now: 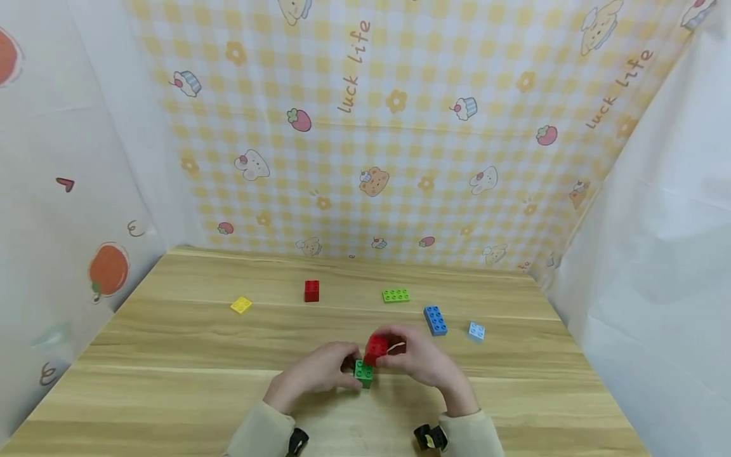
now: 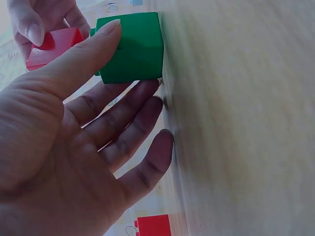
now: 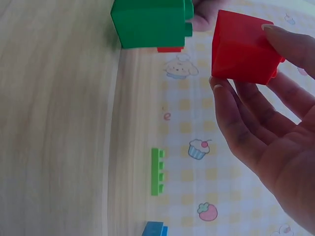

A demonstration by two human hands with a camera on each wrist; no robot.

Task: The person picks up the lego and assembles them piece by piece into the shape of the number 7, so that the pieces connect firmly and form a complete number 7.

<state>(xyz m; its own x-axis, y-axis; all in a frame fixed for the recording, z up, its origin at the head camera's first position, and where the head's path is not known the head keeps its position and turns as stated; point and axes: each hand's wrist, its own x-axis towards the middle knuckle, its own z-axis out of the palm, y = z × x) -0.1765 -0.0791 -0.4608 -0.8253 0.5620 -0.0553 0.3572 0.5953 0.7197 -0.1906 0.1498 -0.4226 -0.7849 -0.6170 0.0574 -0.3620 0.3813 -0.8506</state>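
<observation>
On the wooden table in front of me stands a green building block, studs up. My left hand pinches it between thumb and fingers, the fingertips down at the tabletop. A red building block is in my right hand, gripped by the thumb and fingers. It is held just above and slightly behind the green block. In the right wrist view a gap shows between the red block and the studs of the green block.
Farther back lie a yellow flat block, a second red block and a light green flat block. To the right are a blue long block and a pale blue block. A patterned cloth hangs behind the table.
</observation>
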